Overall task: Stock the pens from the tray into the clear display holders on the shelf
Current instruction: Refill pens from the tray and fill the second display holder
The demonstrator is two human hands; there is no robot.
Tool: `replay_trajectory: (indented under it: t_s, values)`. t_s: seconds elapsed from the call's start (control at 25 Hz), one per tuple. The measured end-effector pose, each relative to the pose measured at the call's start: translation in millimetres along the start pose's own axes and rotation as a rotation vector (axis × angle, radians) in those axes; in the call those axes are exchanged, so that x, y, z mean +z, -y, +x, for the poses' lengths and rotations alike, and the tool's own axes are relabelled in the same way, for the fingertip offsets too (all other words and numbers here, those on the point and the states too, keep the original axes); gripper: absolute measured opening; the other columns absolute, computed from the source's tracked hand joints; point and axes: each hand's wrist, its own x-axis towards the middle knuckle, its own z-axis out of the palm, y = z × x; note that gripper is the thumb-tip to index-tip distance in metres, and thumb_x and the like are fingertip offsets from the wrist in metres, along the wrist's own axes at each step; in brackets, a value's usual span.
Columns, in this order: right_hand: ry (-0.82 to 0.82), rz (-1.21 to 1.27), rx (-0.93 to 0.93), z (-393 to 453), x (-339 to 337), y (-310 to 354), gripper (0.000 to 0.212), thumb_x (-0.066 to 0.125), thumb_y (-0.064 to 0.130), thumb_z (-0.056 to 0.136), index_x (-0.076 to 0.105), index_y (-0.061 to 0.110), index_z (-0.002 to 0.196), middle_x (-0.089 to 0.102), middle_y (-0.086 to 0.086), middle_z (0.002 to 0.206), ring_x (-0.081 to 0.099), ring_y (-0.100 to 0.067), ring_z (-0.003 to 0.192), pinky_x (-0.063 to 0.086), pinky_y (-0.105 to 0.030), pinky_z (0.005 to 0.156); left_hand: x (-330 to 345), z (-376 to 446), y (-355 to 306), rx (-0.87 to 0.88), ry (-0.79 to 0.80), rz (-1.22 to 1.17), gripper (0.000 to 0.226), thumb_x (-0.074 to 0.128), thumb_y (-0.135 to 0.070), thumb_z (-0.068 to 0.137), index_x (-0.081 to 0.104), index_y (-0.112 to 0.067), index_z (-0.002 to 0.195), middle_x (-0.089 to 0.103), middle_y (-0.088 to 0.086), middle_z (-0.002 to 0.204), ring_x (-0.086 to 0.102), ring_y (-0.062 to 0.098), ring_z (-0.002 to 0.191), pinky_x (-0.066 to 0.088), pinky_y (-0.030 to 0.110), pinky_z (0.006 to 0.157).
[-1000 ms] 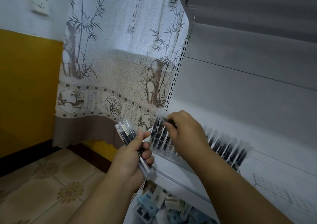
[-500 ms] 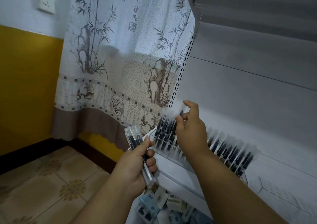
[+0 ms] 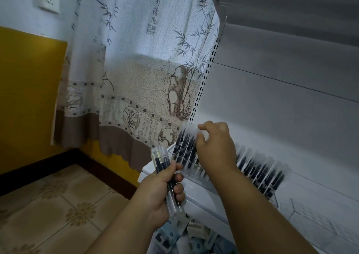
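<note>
The pens are showing as slim clear barrels with dark ink cores and frosted caps. The left hand (image 3: 157, 193) is gripping a bundle of pens (image 3: 165, 172), about four, fingers curled round them, caps pointing toward 12 o'clock. At its 1 o'clock, the right hand (image 3: 215, 146) is reaching over the clear display holder (image 3: 194, 168) on the white shelf (image 3: 204, 197); its thumb and fingers are curling at the caps of the standing pens (image 3: 184, 144), though a pinch cannot be told. More pens (image 3: 260, 168) are standing in rows toward 3 o'clock, too blurred to count. Boxed stock (image 3: 174, 236) is lying below, at 6 o'clock.
</note>
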Motion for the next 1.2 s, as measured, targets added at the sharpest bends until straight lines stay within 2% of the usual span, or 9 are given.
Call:
replay_trajectory:
  t_s: [0.24,0.4,0.52,0.6,0.68,0.8,0.96,1.08,1.2]
  values:
    - [0.164,-0.151,0.043,11.4,-13.8,18.1,0.024,0.044,0.03,0.1,0.059,0.024,0.117,0.054,-0.001,0.112,0.057,-0.022,0.089,0.045,-0.031,0.072,5.5,-8.3,1.7,-0.022,0.021,0.048,0.027,0.056,-0.027,0.096,0.065,-0.005,0.109,0.052,0.006,0.065,0.043,0.016,0.05,0.04,0.026,0.043]
    - [0.263,-0.279,0.117,20.2,-14.4,22.5,0.015,0.047,0.016,0.095,0.06,0.016,0.088,0.059,-0.006,0.097,0.058,-0.027,0.082,0.042,-0.028,0.061,7.0,-12.3,1.4,-0.019,0.02,0.039,0.027,0.056,-0.026,0.096,0.066,-0.005,0.11,0.053,0.006,0.065,0.044,0.016,0.05,0.041,0.026,0.041]
    - [0.256,-0.243,0.106,13.8,-15.6,25.9,0.026,0.045,0.022,0.098,0.062,0.019,0.117,0.058,-0.006,0.121,0.059,-0.027,0.101,0.047,-0.033,0.078,7.4,-14.8,1.0,-0.024,0.03,0.039,0.026,0.055,-0.024,0.097,0.066,-0.004,0.11,0.053,0.007,0.065,0.044,0.016,0.05,0.041,0.026,0.041]
    - [0.188,-0.142,0.065,2.9,-20.2,24.9,0.032,0.044,0.03,0.1,0.055,0.027,0.13,0.057,0.0,0.124,0.058,-0.021,0.104,0.047,-0.031,0.082,8.4,-15.8,0.0,-0.033,0.038,0.05,0.026,0.055,-0.024,0.097,0.066,-0.004,0.11,0.054,0.007,0.065,0.045,0.017,0.051,0.042,0.026,0.042]
    - [0.289,0.109,0.041,-7.9,-20.9,20.1,0.027,0.05,0.034,0.099,0.06,0.03,0.124,0.062,0.007,0.109,0.061,-0.01,0.089,0.049,-0.026,0.074,11.6,-16.6,-2.3,-0.046,0.074,0.065,0.024,0.056,-0.024,0.097,0.068,-0.005,0.106,0.056,0.008,0.065,0.047,0.018,0.052,0.044,0.026,0.043]
    - [0.57,0.5,0.174,-13.0,-19.5,14.5,0.021,0.064,0.018,0.093,0.068,0.021,0.114,0.069,-0.001,0.09,0.065,-0.007,0.067,0.054,-0.021,0.063,16.3,-15.8,-3.7,-0.076,0.098,0.092,0.02,0.057,-0.024,0.096,0.068,-0.007,0.097,0.06,0.01,0.067,0.053,0.019,0.053,0.048,0.027,0.045]
    - [0.637,0.577,0.167,-8.7,-22.9,6.7,0.028,0.065,0.001,0.089,0.068,0.016,0.112,0.069,-0.003,0.077,0.066,-0.016,0.069,0.058,-0.03,0.071,16.1,-13.7,-1.8,-0.103,0.152,0.111,0.023,0.057,-0.025,0.096,0.065,-0.007,0.105,0.067,0.015,0.077,0.06,0.022,0.056,0.053,0.03,0.05]
    - [0.527,0.538,0.168,-3.6,-30.1,6.9,0.025,0.064,0.006,0.09,0.066,0.024,0.107,0.072,0.002,0.08,0.061,-0.011,0.06,0.053,-0.026,0.059,12.5,-9.5,-2.0,-0.111,0.121,0.12,0.027,0.055,-0.026,0.097,0.066,-0.005,0.11,0.073,0.021,0.09,0.066,0.024,0.059,0.057,0.03,0.053]
    - [0.097,0.467,0.155,10.7,-41.6,-2.4,0.017,0.063,0.018,0.092,0.058,0.026,0.106,0.068,0.005,0.09,0.059,-0.012,0.06,0.053,-0.033,0.057,5.3,-2.9,-2.3,-0.115,0.016,0.062,0.024,0.055,-0.026,0.097,0.064,-0.008,0.111,0.074,0.022,0.098,0.063,0.02,0.049,0.054,0.027,0.045]
